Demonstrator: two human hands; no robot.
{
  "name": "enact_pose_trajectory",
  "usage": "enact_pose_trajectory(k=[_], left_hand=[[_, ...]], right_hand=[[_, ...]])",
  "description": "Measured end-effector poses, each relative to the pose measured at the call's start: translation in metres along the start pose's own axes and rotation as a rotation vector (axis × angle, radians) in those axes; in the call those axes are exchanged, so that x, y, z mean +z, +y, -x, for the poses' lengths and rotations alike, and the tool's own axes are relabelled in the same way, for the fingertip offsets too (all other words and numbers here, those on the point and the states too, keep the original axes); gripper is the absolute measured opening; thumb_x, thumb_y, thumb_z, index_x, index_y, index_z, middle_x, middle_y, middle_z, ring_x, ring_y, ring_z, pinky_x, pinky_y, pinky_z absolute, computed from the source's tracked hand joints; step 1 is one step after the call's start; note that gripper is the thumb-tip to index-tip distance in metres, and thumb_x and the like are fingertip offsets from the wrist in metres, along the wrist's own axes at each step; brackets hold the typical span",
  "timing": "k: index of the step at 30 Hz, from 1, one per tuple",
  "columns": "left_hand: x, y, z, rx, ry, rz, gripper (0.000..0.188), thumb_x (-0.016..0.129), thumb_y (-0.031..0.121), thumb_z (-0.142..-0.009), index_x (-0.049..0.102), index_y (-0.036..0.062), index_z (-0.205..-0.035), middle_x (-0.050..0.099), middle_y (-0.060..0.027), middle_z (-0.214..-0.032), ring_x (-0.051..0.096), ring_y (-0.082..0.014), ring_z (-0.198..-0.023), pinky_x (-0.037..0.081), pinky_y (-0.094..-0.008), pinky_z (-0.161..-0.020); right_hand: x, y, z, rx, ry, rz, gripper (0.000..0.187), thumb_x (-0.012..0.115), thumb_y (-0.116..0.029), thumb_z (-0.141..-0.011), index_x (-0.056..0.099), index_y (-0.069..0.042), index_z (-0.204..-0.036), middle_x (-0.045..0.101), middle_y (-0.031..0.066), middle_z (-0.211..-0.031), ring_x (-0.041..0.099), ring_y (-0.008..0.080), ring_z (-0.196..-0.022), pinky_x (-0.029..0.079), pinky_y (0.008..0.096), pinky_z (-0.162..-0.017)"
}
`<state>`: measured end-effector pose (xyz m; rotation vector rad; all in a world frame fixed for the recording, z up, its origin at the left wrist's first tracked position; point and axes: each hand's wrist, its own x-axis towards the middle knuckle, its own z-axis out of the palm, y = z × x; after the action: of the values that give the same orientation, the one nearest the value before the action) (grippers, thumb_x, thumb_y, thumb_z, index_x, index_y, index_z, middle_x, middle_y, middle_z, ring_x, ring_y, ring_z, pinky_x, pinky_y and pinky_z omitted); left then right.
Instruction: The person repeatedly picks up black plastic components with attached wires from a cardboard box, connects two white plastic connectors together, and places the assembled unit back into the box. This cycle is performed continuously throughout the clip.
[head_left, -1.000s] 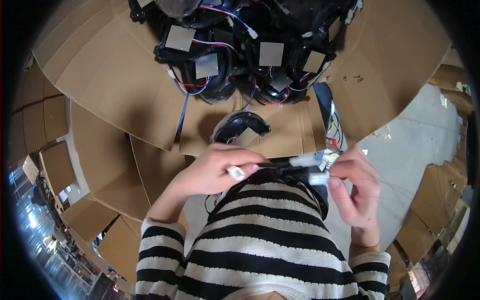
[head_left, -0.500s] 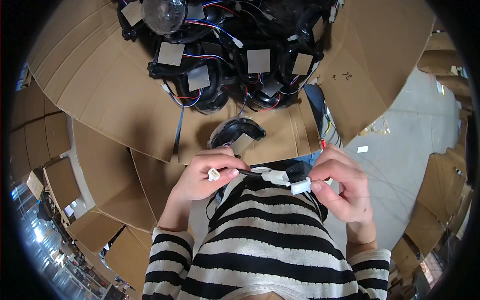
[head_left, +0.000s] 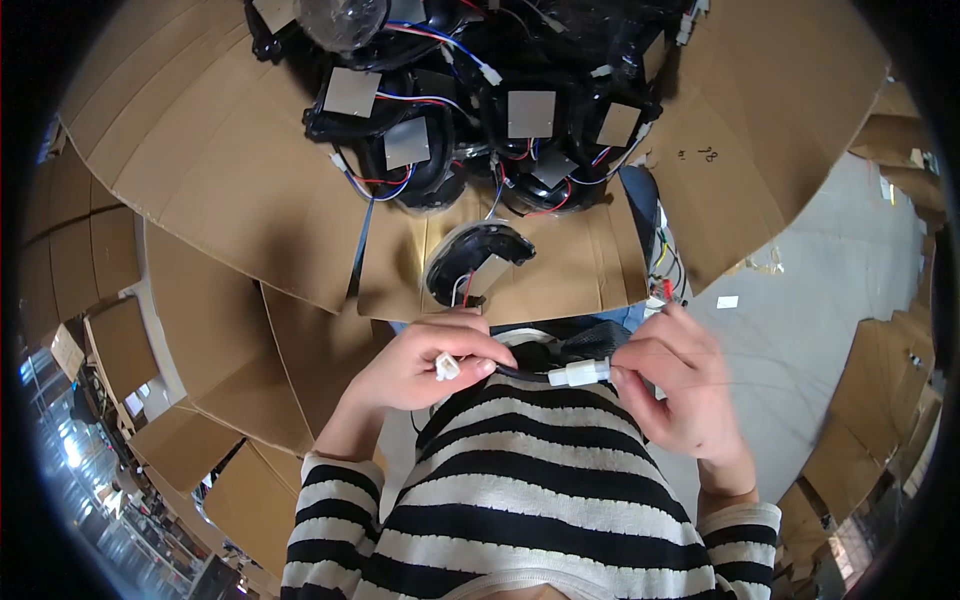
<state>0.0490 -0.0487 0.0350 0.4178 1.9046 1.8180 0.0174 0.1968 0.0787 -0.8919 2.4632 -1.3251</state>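
My left hand [head_left: 425, 365] is closed on a black cable [head_left: 522, 375], pinching it between thumb and forefinger. A small white plug [head_left: 447, 367] sticks out from under its fingers. At the cable's right end a white connector [head_left: 562, 377] lines up with a second white connector [head_left: 598, 370], and the two look mated. My right hand [head_left: 675, 385] pinches that second connector from the right; its fingertips hide the far end. Just beyond my left hand, a rounded black lamp unit [head_left: 445, 270] with red and white wires rests at the cardboard's edge.
An open cardboard box [head_left: 240, 150] spreads ahead, holding several black lamp units with square metal plates [head_left: 530, 114] and loose wires. Coloured wires with a red connector [head_left: 668, 290] hang near my right hand. More cardboard boxes [head_left: 90, 255] stand left; grey floor [head_left: 790, 310] shows right.
The two white connectors, angled and offset before, now sit in one line end to end. My right hand has moved slightly left, my left hand slightly right. The view has shifted a little.
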Motion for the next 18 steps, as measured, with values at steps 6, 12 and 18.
enact_pose_trajectory(k=[6,12,18], left_hand=[[0.013,0.004,0.01,0.016,0.057,-0.017,0.012,0.056,0.001,-0.075,0.06,0.0025,-0.086,0.045,-0.0043,-0.059,0.042,-0.0171,-0.056,0.032,-0.0288,-0.053],[-0.002,0.025,0.043,0.105,0.332,-0.054,0.02,0.059,0.011,-0.072,0.06,-0.0019,-0.088,0.053,-0.0076,-0.066,0.045,-0.0203,-0.056,0.035,-0.0309,-0.055],[-0.078,0.106,0.178,0.776,1.422,-0.09,0.013,0.042,0.01,-0.084,0.046,-0.0024,-0.083,0.029,-0.0005,-0.059,0.028,-0.0107,-0.058,0.024,-0.0265,-0.056]], right_hand=[[0.002,0.006,0.008,0.047,-0.046,-0.097,0.01,0.06,0.002,-0.063,0.055,-0.002,-0.07,0.049,0.0054,-0.066,0.044,0.0212,-0.058,0.034,0.0301,-0.052],[-0.007,0.009,0.014,0.139,0.093,-0.241,0.006,0.056,0.001,-0.063,0.054,0.001,-0.069,0.051,0.0086,-0.065,0.046,0.021,-0.059,0.036,0.029,-0.055],[-0.005,0.014,0.015,0.165,0.079,-0.263,0.006,0.054,0.002,-0.063,0.053,0.002,-0.069,0.05,0.009,-0.065,0.045,0.0201,-0.059,0.036,0.0282,-0.054]])
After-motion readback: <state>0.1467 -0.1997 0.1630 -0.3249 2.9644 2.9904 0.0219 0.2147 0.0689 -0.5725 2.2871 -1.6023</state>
